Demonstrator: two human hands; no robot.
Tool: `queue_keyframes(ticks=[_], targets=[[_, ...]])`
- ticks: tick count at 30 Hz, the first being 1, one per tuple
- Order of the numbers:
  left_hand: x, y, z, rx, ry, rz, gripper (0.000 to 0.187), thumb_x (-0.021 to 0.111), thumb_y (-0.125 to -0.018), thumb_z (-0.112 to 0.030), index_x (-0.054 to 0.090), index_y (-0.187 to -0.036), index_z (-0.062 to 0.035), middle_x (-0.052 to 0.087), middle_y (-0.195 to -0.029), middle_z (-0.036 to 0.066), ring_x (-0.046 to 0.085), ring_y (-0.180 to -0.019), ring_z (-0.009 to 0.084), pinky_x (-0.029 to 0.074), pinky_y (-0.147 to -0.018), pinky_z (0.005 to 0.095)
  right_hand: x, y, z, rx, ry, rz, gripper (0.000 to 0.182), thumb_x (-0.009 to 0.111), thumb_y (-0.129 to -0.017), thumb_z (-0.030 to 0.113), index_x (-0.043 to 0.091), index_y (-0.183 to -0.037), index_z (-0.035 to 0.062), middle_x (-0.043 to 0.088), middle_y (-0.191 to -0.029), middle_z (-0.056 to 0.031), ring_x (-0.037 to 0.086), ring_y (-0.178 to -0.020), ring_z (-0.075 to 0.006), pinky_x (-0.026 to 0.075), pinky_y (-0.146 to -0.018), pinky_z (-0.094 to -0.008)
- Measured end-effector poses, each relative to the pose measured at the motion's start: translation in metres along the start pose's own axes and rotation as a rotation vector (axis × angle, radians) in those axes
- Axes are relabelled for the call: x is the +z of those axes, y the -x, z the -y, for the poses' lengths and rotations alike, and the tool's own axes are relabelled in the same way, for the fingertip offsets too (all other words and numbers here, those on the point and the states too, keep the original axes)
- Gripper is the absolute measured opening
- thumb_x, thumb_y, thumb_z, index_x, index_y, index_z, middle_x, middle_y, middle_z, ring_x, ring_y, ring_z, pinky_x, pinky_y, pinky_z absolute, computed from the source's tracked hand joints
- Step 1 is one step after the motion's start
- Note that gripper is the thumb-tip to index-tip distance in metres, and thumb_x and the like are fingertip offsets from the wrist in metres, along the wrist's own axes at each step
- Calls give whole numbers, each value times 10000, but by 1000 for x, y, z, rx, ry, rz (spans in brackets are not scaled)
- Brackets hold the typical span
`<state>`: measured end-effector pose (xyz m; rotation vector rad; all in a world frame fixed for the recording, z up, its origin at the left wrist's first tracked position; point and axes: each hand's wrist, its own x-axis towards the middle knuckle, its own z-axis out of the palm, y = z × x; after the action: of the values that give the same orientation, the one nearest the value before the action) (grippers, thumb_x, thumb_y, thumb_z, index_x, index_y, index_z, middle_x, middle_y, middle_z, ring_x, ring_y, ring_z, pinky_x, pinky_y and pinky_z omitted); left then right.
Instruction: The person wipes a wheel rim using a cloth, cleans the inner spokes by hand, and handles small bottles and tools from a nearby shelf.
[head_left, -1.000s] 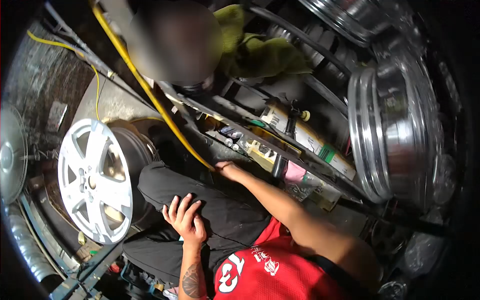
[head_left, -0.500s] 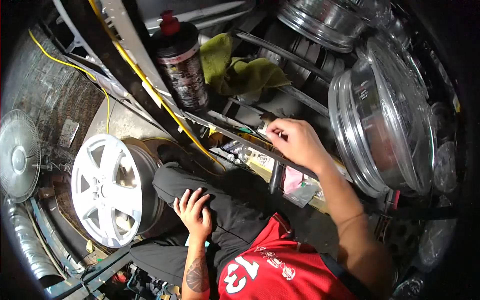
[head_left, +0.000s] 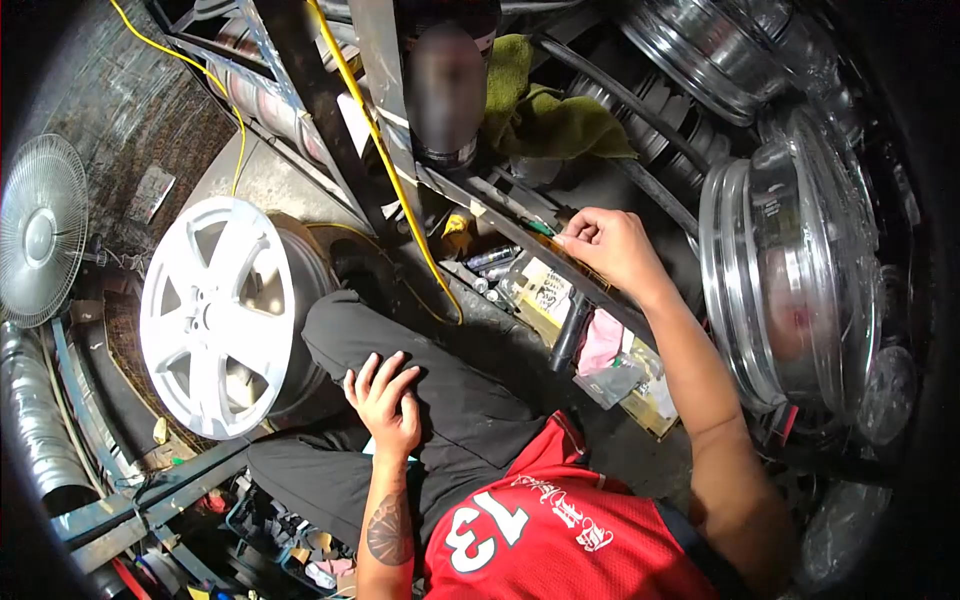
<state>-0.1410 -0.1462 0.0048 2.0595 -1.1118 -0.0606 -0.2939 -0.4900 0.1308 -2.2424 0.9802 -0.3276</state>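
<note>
While the left hand rests loosely on the trousers, the right hand, curled by the far rail, contents unclear, needs steadiness.

Cluttered wheel workshop | silver spoked wheel gleams under hard light | chrome rims crowd one side | ribbed metal duct and caged fan line the other

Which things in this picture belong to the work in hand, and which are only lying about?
Likely in the work:
right hand, at the rack rail; whether it holds anything is unclear
left hand, on the trousers
silver spoked wheel, perhaps; untouched

Apparently just about:
green cloth
pink item
fan
</note>
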Motion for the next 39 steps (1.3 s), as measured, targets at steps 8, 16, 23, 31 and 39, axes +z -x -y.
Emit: queue_keyframes(ticks=[8,16,23,31,39], targets=[[6,-8,-5,22,13,28,323,577,-820,-65,772,-1067,-140,697,-1303,51,498,-1373,305,161,-1227,512,5,0,-2,-53,87,-87,178,773,-852,128,692,-845,-31,673,-673,-96,654,-624,-98,528,-620,-276],[1,0,-2,10,7,-1,301,605,-820,-80,771,-1061,-153,696,-1302,31,510,-1356,302,175,-1220,512,5,-2,-6,-91,78,-150,172,749,-880,112,655,-884,-31,654,-669,-86,624,-603,-87,510,-606,-268],[1,0,-1,-2,21,2,318,577,-819,-75,771,-1063,-136,695,-1307,48,494,-1373,316,166,-1223,524,3,-3,6,-72,-25,-158,164,736,-903,142,654,-947,6,696,-743,-146,720,-680,-235,536,-636,-332],[3,-2,1,5,29,6,309,587,-821,-82,772,-1061,-143,697,-1304,37,499,-1364,311,172,-1220,523,7,-2,9,-151,-102,-210,141,694,-939,50,627,-1055,9,675,-814,-85,669,-666,-136,524,-632,-286],[5,-2,4,11,17,-2,323,624,-793,-90,777,-1062,-182,701,-1291,17,527,-1328,289,188,-1210,503,11,-1,6,-125,-179,-147,208,663,-958,18,645,-1164,8,638,-952,-53,591,-683,-42,471,-640,-226]])
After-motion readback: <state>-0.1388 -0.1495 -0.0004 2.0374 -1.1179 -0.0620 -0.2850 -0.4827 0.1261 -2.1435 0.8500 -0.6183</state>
